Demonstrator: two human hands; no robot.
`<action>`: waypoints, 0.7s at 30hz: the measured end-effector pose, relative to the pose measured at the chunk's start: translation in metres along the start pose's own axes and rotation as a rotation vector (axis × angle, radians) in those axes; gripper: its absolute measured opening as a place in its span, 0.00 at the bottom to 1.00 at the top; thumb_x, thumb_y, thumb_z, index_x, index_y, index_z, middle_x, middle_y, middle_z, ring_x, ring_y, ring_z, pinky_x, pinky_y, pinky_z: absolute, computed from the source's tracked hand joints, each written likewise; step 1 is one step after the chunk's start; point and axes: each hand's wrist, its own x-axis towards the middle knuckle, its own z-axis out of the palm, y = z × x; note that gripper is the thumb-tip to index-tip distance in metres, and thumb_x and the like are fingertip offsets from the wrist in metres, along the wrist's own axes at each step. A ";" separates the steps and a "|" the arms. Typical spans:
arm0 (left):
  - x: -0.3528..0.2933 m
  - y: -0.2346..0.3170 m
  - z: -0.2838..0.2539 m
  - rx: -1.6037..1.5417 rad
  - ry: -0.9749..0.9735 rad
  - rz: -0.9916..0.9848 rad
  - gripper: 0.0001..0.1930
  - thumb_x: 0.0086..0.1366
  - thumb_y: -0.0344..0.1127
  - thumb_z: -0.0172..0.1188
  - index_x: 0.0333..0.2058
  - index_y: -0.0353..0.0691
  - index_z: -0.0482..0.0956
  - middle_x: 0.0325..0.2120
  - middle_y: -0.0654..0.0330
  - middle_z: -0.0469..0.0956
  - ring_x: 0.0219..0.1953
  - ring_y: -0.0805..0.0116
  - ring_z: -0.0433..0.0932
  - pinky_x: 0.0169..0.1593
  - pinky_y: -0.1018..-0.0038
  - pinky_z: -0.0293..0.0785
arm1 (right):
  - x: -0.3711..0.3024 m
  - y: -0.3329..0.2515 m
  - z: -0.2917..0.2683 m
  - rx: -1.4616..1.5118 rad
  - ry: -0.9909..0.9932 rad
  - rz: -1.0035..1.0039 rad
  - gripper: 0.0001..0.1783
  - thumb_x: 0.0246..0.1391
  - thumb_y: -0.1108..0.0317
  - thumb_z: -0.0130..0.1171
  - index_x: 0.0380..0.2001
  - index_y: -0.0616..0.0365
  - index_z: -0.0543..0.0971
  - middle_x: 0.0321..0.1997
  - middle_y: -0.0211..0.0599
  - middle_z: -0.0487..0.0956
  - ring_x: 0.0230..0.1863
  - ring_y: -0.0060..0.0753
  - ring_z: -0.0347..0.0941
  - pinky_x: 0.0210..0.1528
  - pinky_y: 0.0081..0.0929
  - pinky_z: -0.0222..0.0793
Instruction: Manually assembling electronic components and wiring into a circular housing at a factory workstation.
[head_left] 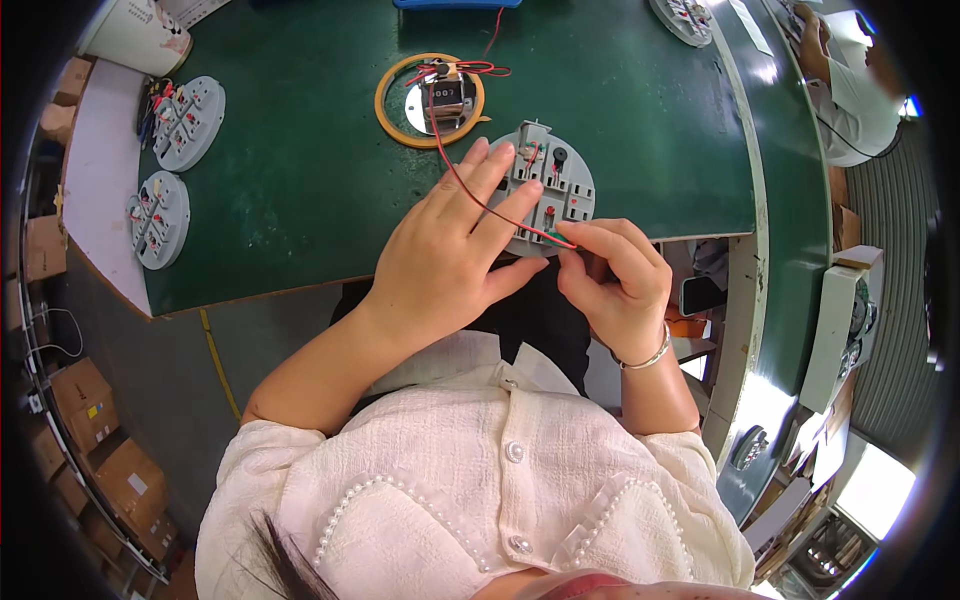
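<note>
A grey round plastic housing (580, 178) with raised compartments and small components lies at the table's front edge. My left hand (435, 245) rests over its left side, fingers stretched and spread, the thumb along the near rim. At the near right part of the housing, my right hand (622, 285) pinches the end of a thin red wire (507, 220). What the fingertips touch inside is partly hidden. The wire runs back to a small black counter box (455, 103), which sits inside a yellow ring (382, 115) with a shiny middle.
Two similar housings (190, 125) (160, 220) lie at the left of the green table (290, 180), beside pliers-like tools (152, 105). A white bucket (137, 38) stands far left. Another housing (685, 18) and a blue object (457, 3) are at the back. A person (855, 90) sits far right.
</note>
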 end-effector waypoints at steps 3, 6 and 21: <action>0.000 -0.001 -0.001 0.013 -0.013 0.016 0.35 0.48 0.38 0.75 0.57 0.45 0.74 0.62 0.50 0.66 0.63 0.45 0.68 0.59 0.60 0.72 | 0.001 0.000 0.002 -0.008 0.002 -0.008 0.17 0.43 0.84 0.64 0.39 0.59 0.83 0.35 0.31 0.81 0.24 0.13 0.69 0.23 0.13 0.63; 0.000 -0.001 0.001 0.023 -0.002 0.022 0.35 0.48 0.37 0.75 0.56 0.44 0.74 0.62 0.50 0.66 0.62 0.46 0.69 0.58 0.60 0.72 | 0.004 -0.001 0.001 -0.047 -0.024 -0.017 0.17 0.43 0.83 0.64 0.39 0.59 0.83 0.35 0.31 0.81 0.24 0.15 0.70 0.23 0.13 0.63; 0.000 0.001 -0.001 0.044 -0.023 0.020 0.40 0.52 0.43 0.72 0.61 0.36 0.66 0.61 0.44 0.67 0.63 0.43 0.67 0.62 0.60 0.69 | 0.030 0.015 -0.017 -0.074 0.058 0.124 0.16 0.44 0.82 0.64 0.39 0.59 0.84 0.33 0.29 0.80 0.21 0.14 0.64 0.23 0.14 0.60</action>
